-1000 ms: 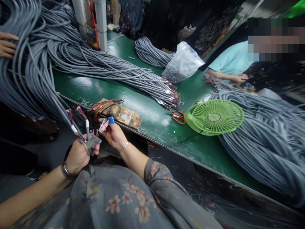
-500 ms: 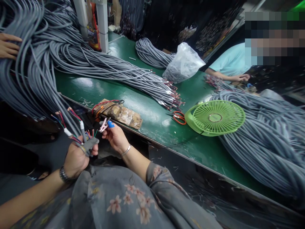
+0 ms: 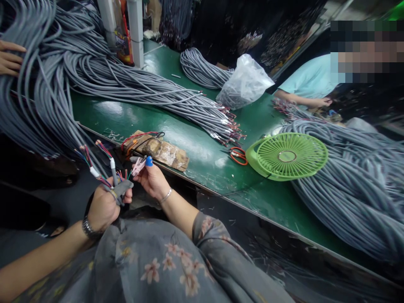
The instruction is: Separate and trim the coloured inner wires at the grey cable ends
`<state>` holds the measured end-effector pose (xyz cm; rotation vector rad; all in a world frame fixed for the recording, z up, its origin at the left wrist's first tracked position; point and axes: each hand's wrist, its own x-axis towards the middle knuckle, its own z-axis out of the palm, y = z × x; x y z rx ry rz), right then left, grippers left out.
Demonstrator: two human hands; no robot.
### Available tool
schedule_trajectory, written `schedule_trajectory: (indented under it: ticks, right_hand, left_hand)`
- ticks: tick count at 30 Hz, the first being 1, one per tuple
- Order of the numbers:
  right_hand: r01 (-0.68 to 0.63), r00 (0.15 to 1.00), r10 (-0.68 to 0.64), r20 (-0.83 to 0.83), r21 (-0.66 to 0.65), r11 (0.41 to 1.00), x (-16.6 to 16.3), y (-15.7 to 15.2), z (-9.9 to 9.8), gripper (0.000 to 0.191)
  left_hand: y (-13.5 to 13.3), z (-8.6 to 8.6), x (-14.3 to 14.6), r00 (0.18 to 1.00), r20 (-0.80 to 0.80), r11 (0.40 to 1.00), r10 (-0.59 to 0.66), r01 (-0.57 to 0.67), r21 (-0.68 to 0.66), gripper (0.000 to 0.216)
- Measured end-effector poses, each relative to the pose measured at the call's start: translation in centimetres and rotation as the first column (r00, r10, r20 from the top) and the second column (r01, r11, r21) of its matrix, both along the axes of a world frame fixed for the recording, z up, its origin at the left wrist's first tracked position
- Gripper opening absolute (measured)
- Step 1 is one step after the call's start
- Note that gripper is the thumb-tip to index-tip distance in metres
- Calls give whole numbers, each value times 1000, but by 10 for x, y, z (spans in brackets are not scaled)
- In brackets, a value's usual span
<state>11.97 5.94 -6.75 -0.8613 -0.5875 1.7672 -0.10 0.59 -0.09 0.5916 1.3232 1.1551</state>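
Note:
My left hand [image 3: 105, 206] is closed around the ends of several grey cables [image 3: 110, 166], whose stripped coloured wires fan out above my fist. A grey sleeve covers one finger. My right hand [image 3: 151, 179] is closed on a small pink clipper tool [image 3: 138, 165], held just right of the wire ends; a blue cap covers one fingertip. Both hands hover in front of the near edge of the green table [image 3: 195, 151]. The cables I hold trail up to a big grey bundle [image 3: 41, 84] at the left.
A taped wooden block [image 3: 158, 149] with red wires lies at the table edge. On the table are a green fan [image 3: 285, 155], orange scissors [image 3: 237, 155], a plastic bag [image 3: 244, 82] and cable bundles [image 3: 356, 185]. A co-worker's hand [image 3: 9, 59] rests on the left bundle; another person [image 3: 309, 84] sits opposite.
My right hand has shifted the clipper slightly nearer the wire ends; the cables in my left hand have swayed a little. Both hands have kept their grip.

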Motion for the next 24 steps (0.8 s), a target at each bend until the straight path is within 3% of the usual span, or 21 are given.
schedule_trajectory:
  ticks: [4,8,12,15,19,24]
  right_hand:
    - [33,991,-45,-123,-96,995,-4,5,4,46]
    - [53,986,-70,-151,-118,992,-6,3,5,46]
    - [-60,987,40,-154,-125,990,-1,0,8,58]
    - [-131,980,110,-166,-125,983,4,-3,13,54]
    - [-61,989,48,-138,-92,994,5,-6,17,36]
    - [-13,991,-1,-132,-106,994,3,-10,19,34]
  left_hand:
    - [0,-1,0,1000,-12,1000,3,-3,-9,23]
    - [-1,-1,-1,1000,-26,1000,-9,9,0,23]
    - [-4,-3,-5,1000,-26,1000,-11,11,16,25]
    - [-8,-5,-10,1000,-30,999,5,-4,35,26]
    - [-11,-4,-13,999,-27,998,19,-17,68,26]
    - [-7,-1,-7,999,-18,998,44,-43,56,23]
